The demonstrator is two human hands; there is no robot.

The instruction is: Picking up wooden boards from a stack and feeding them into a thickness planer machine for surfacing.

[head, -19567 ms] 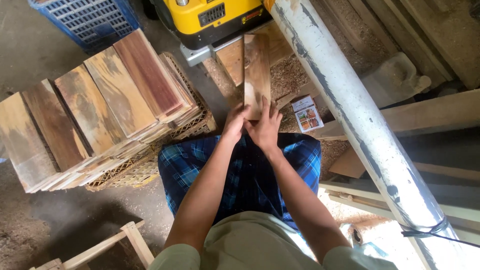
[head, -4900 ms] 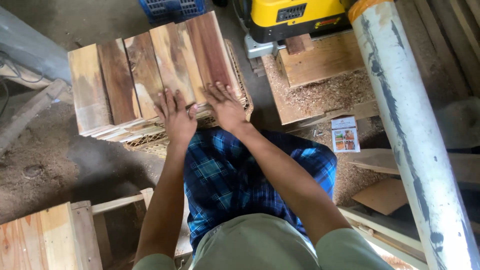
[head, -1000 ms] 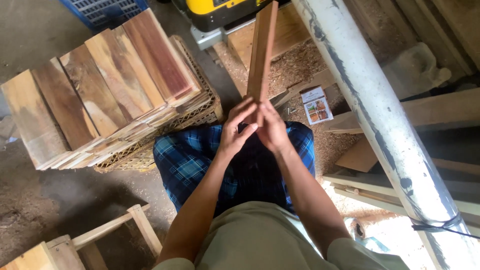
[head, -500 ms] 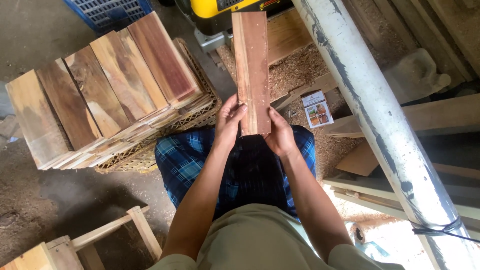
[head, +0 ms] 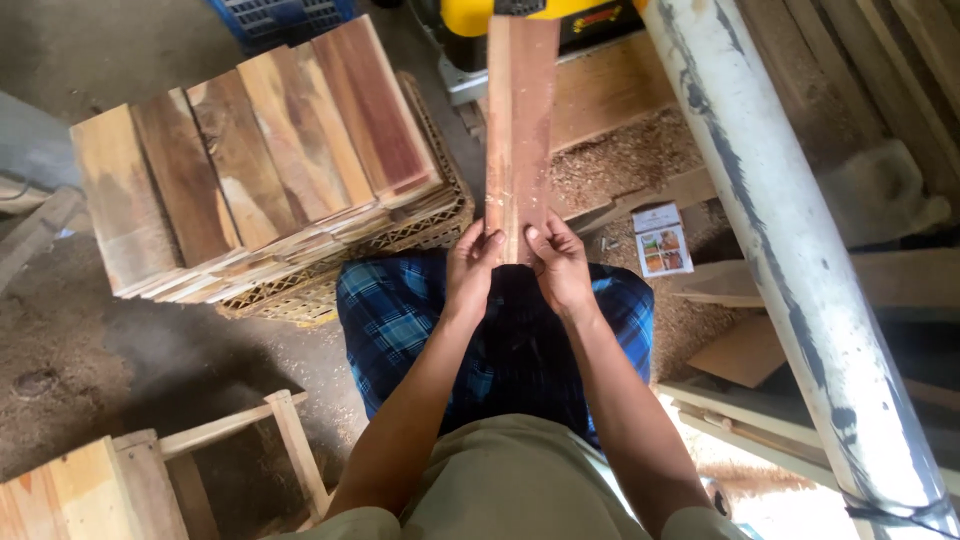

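Observation:
A long reddish wooden board [head: 520, 120] lies flat-face up in front of me, its far end at the yellow machine [head: 530, 18]. My left hand [head: 472, 268] grips the board's near end on its left edge. My right hand [head: 560, 265] grips the near end on the right edge, thumb on top. Both hands sit above my blue checked lap [head: 500, 340].
A stack of wooden boards [head: 250, 160] rests on a woven crate [head: 330, 270] to the left. A pale thick post [head: 790, 240] slants along the right. Sawdust [head: 620, 160], a small printed packet [head: 662, 240], wooden frames [head: 240, 440] and a blue crate [head: 280, 15] surround me.
The board was held on edge a second ago; it has turned flat face up and moved away toward the yellow machine. Both hands stay on its near end.

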